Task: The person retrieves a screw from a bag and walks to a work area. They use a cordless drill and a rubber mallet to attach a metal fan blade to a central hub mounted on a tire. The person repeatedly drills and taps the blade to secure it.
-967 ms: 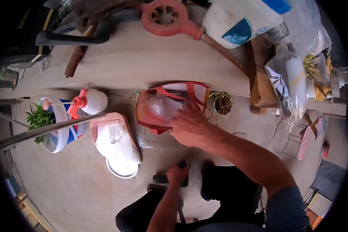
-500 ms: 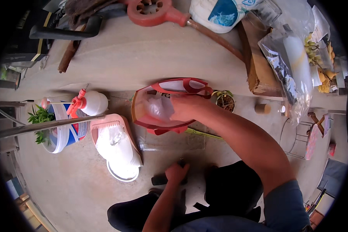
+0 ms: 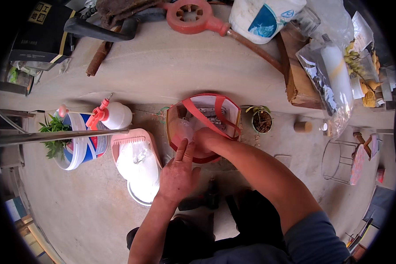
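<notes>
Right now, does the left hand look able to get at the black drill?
Probably yes: the black drill is near the left hand, with no object visible between them, and the right hand is in the red-trimmed bag.

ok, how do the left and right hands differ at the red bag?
The left hand shows its back and outstretched fingers; the right hand has its fingers hidden. The left hand is over the near rim of the red bag, contact unclear; the right hand reaches inside. The left hand points forward; the right hand slants in from the right. Both are bare.
</notes>
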Tool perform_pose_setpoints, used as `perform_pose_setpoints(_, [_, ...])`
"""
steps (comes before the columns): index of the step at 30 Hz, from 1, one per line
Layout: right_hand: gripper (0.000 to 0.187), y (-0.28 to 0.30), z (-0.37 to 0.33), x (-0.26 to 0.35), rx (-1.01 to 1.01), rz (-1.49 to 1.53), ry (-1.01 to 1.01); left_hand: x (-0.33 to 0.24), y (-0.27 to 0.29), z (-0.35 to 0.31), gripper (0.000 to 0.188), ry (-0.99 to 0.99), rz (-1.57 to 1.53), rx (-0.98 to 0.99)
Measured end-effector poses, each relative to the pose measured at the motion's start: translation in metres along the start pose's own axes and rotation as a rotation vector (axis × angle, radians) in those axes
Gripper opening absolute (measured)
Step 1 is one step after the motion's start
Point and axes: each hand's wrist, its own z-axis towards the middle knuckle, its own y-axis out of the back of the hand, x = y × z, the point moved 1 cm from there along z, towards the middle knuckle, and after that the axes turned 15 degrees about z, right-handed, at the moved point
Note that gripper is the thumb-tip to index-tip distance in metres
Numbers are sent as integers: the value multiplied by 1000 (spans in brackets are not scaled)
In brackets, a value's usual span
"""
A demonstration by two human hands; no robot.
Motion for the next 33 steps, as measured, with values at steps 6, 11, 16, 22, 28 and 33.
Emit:
perform_pose_setpoints(6, [23,5,-16,3,27,-289,180,21,-42,-6,48,-86,105,86])
perform_pose_setpoints(11, [26,21,-46,19,112,-341,207,20,-38,-4,45,97,-20,128])
perform_pose_setpoints(16, [23,13,-67,10,75,-227,537,24,-25,-1,73,219,-246,101])
perform_pose_setpoints(22, [19,26,-102,28,296,133,454,21,-13,-4,73,44,-203,88])
perform_pose_setpoints(28, [24,54,-95,24,325,638,299,32,-26,-4,27,82,-199,73])
perform_pose_setpoints(33, [24,59,-60,8,-77,395,510,27,-34,-6,15,-15,-29,48])
